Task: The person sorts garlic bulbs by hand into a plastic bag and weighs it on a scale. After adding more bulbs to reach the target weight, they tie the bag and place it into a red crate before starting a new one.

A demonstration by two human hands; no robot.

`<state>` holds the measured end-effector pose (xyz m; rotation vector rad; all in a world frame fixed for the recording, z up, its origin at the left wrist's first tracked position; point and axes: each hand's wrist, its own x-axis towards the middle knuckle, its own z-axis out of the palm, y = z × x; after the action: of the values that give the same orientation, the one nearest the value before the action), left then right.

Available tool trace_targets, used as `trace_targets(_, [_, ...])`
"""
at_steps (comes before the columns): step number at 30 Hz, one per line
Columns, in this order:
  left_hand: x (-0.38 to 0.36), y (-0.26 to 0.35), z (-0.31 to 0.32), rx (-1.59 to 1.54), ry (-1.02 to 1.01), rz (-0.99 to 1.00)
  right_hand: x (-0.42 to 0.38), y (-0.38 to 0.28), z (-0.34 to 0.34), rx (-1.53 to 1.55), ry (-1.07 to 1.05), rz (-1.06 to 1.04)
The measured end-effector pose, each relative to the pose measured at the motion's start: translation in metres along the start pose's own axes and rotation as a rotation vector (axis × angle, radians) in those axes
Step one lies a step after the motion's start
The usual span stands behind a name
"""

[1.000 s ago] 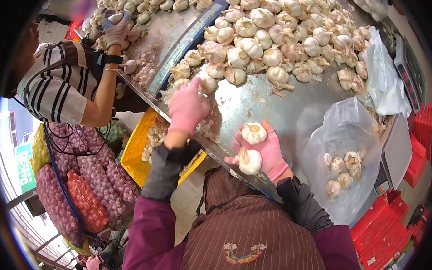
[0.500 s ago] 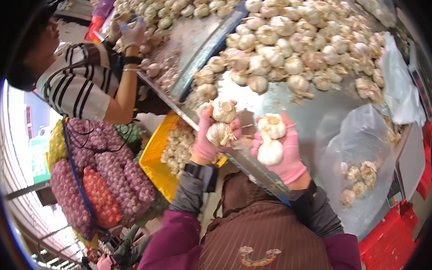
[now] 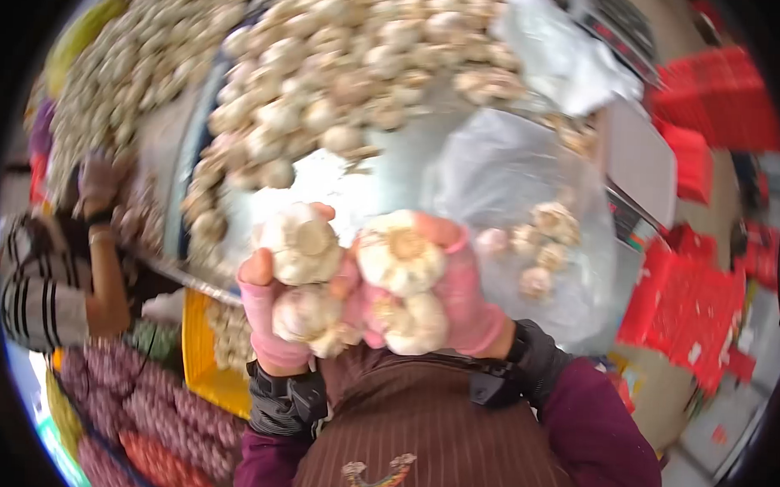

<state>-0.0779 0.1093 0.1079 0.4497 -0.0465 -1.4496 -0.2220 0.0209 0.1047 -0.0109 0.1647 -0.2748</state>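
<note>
My left hand [image 3: 263,312], in a pink fingerless glove, is closed around two garlic bulbs [image 3: 300,245], one above the other. Beside it, my right hand [image 3: 474,306] wears a matching glove and grips two more garlic bulbs [image 3: 401,252], their root ends partly turned toward me. Both hands are raised close together in front of my brown striped apron [image 3: 435,434]. Beyond them lies a large heap of loose garlic [image 3: 327,78] on the metal tabletop [image 3: 401,158]. Right of my right hand, a clear plastic bag [image 3: 496,161] holds several garlic bulbs [image 3: 549,236].
A co-worker's arm [image 3: 106,268] reaches over garlic at the left. A yellow crate [image 3: 201,357] with garlic stands below the table edge, near net sacks [image 3: 169,425]. On the right are a scale [image 3: 616,32] and red plastic bags [image 3: 689,301].
My hands have come closer together and nearer to the camera, each still holding its garlic bulbs. The view has swung to the right, showing more red bags.
</note>
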Motion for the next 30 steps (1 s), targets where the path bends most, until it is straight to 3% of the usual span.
trace_targets(1, [0.013, -0.022, 0.029, 0.015, -0.006, -0.050, -0.025, -0.020, 0.004, -0.075, -0.019, -0.089])
trace_targets(3, [0.050, -0.067, 0.067, 0.330, -0.034, -0.291, -0.076, -0.055, 0.014, -0.286, 0.402, -0.460])
trace_targets(4, [0.071, -0.100, 0.065, 0.444, -0.150, -0.327, -0.101, -0.076, 0.002, -0.291, 0.402, -0.560])
trace_targets(6, [0.118, -0.173, 0.057, 0.598, -0.114, -0.228, -0.151, -0.119, -0.068, -0.964, 0.818, -0.950])
trace_targets(8, [0.153, -0.230, 0.010, 1.465, -0.144, 0.128, -0.193, -0.142, -0.101, -1.828, 1.356, -0.778])
trace_targets(9, [0.157, -0.237, 0.009, 1.477, -0.174, 0.126, -0.208, -0.144, -0.115, -1.808, 1.377, -0.805])
trace_targets(11, [0.165, -0.236, 0.000, 2.166, -0.281, 0.126, -0.228, -0.144, -0.146, -1.999, 1.607, -0.559])
trace_targets(12, [0.172, -0.238, -0.021, 1.875, -0.389, 0.066, -0.232, -0.145, -0.162, -1.944, 1.509, -0.661])
trace_targets(13, [0.169, -0.235, -0.019, 1.892, -0.383, 0.061, -0.229, -0.143, -0.161, -1.929, 1.499, -0.664])
trace_targets(15, [0.154, -0.219, -0.020, 2.035, -0.525, 0.146, -0.208, -0.131, -0.160, -2.217, 1.391, -0.697])
trace_targets(18, [0.120, -0.180, -0.024, 2.266, -0.474, 0.270, -0.165, -0.108, -0.152, -2.319, 1.156, -0.605])
trace_targets(19, [0.106, -0.164, -0.033, 2.293, -0.426, 0.267, -0.148, -0.099, -0.150, -2.316, 1.101, -0.611])
trace_targets(21, [0.075, -0.130, -0.056, 2.129, -0.271, 0.098, -0.118, -0.080, -0.146, -2.379, 0.752, -0.580])
trace_targets(22, [0.059, -0.117, -0.060, 2.142, -0.231, 0.097, -0.106, -0.072, -0.144, -2.374, 0.710, -0.580])
trace_targets(24, [0.034, -0.096, -0.064, 2.382, 0.026, 0.108, -0.087, -0.060, -0.140, -2.542, 0.521, -0.342])
trace_targets(25, [0.026, -0.091, -0.066, 2.390, 0.051, 0.107, -0.082, -0.057, -0.137, -2.539, 0.494, -0.346])
trace_targets(27, [0.017, -0.081, -0.070, 2.407, 0.169, -0.104, -0.075, -0.053, -0.131, -2.658, 0.643, -0.150])
trace_targets(28, [0.017, -0.076, -0.032, 2.277, 0.110, -0.182, -0.079, -0.056, -0.100, -2.712, 0.635, -0.013])
trace_targets(29, [0.020, -0.069, -0.004, 2.269, 0.127, -0.186, -0.077, -0.062, -0.070, -2.717, 0.616, -0.004])
trace_targets(30, [0.025, -0.062, 0.018, 2.233, 0.167, 0.087, -0.070, -0.067, -0.042, -2.607, 0.604, -0.171])
